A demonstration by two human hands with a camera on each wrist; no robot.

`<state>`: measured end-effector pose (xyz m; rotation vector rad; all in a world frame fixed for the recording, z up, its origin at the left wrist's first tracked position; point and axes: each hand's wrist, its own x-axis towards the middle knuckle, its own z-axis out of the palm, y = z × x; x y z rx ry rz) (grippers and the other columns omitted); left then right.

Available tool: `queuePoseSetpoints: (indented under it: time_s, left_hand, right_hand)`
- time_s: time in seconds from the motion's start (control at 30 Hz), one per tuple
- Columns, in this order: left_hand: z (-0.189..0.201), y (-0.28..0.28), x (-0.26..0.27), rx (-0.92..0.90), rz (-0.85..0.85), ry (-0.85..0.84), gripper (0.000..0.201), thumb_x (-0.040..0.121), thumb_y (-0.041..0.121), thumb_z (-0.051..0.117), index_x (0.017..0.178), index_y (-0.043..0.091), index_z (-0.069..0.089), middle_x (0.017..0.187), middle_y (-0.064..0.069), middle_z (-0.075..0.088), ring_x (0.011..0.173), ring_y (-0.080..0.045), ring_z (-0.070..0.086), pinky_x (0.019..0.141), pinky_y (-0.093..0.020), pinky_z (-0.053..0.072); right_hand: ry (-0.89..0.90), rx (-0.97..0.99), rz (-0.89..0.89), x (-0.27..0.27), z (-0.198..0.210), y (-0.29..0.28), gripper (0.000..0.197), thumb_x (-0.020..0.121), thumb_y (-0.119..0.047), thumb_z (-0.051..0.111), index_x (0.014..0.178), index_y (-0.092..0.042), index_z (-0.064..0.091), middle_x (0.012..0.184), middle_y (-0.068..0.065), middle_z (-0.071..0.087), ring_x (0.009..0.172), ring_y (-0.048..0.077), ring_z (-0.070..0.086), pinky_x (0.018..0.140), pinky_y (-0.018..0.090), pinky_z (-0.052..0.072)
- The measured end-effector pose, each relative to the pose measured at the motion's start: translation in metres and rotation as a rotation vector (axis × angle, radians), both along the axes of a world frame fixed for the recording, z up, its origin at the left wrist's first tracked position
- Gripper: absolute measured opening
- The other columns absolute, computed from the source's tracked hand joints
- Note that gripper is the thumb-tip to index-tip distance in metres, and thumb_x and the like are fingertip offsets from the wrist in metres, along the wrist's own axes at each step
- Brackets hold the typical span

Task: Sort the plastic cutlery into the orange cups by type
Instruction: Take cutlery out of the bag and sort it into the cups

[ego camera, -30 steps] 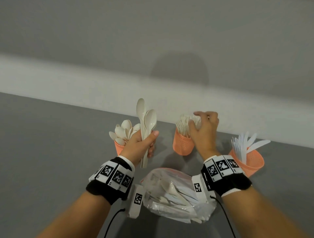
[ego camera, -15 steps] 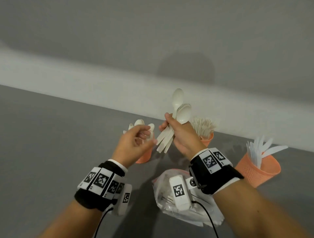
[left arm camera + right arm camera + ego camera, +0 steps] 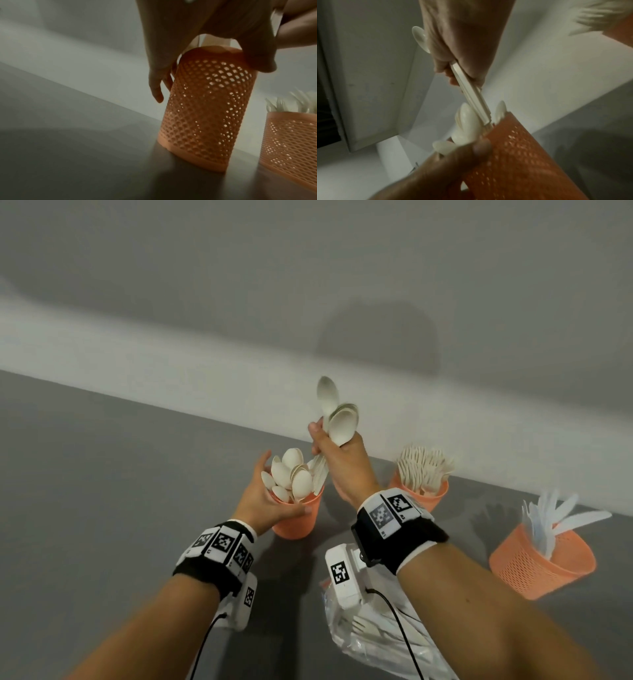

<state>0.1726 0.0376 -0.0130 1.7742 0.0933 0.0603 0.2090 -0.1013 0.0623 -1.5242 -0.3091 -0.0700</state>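
Head view showed our right hand (image 3: 342, 463) gripping a spoon bundle (image 3: 337, 419), handles entering the spoon cup (image 3: 297, 517) our left hand (image 3: 265, 501) clasped; we judged crowded bowls below could block them, tipping the cup.

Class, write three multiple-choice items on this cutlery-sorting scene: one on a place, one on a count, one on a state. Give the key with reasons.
1. Which orange cup stands farthest right? A spoon cup B fork cup C knife cup
2. How many orange cups stand on the table? A two B three C four
3. What does the right hand hold? A nothing B bundle of spoons C forks

Key: 1 C, the knife cup sits right of the fork cup and spoon cup. 2 B, three show. 3 B, the right hand grips a bundle of spoons.
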Motion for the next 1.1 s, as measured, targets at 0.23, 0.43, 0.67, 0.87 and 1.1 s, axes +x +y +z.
queuePoseSetpoints:
  time_s: [0.23,0.43,0.67,0.87,1.1]
  left_hand:
    - [-0.002,-0.003,0.001,-0.021,-0.003,-0.068,0.124,0.031,0.04,0.08,0.139,0.027,0.021,0.118,0.011,0.047,0.11,-0.011,0.052,0.09,-0.021,0.043]
    - [0.002,-0.01,0.001,-0.014,-0.036,-0.071,0.085,0.035,0.036,0.082,0.11,0.032,0.043,0.099,0.009,0.059,0.091,-0.008,0.061,0.078,-0.021,0.05]
    - [0.004,-0.012,-0.002,-0.06,-0.028,-0.086,0.089,0.032,0.037,0.079,0.111,0.025,0.041,0.097,0.008,0.057,0.082,0.0,0.058,0.067,-0.009,0.049]
    - [0.006,-0.013,-0.001,-0.033,-0.041,-0.078,0.092,0.035,0.031,0.082,0.114,0.023,0.037,0.096,0.01,0.054,0.083,0.001,0.056,0.064,-0.005,0.047]
    - [0.003,-0.012,-0.001,-0.006,-0.034,-0.081,0.106,0.035,0.032,0.083,0.127,0.015,0.033,0.103,0.012,0.052,0.094,-0.002,0.055,0.07,-0.002,0.045]
  right_hand:
    - [0.089,0.079,0.057,0.017,-0.013,-0.002,0.018,0.089,-0.026,0.061,0.071,-0.022,0.058,0.053,-0.009,0.052,0.058,0.01,0.051,0.071,0.032,0.044]
    - [0.144,-0.112,0.034,0.009,-0.026,0.005,0.025,0.085,-0.03,0.066,0.068,-0.013,0.059,0.063,0.001,0.061,0.062,0.012,0.06,0.066,0.03,0.049]
    - [0.012,-0.031,-0.033,0.002,-0.009,-0.002,0.045,0.085,-0.019,0.065,0.123,-0.033,0.044,0.109,0.001,0.048,0.1,0.008,0.051,0.091,0.024,0.045]
    - [0.118,-0.231,0.119,0.005,-0.01,-0.017,0.044,0.101,-0.036,0.017,0.133,-0.028,0.047,0.139,0.0,0.046,0.125,0.007,0.041,0.102,0.02,0.027]
    - [0.031,-0.493,0.1,-0.007,-0.013,-0.033,0.043,0.102,-0.033,0.025,0.138,-0.02,0.043,0.137,-0.003,0.04,0.127,0.002,0.033,0.103,0.012,0.021]
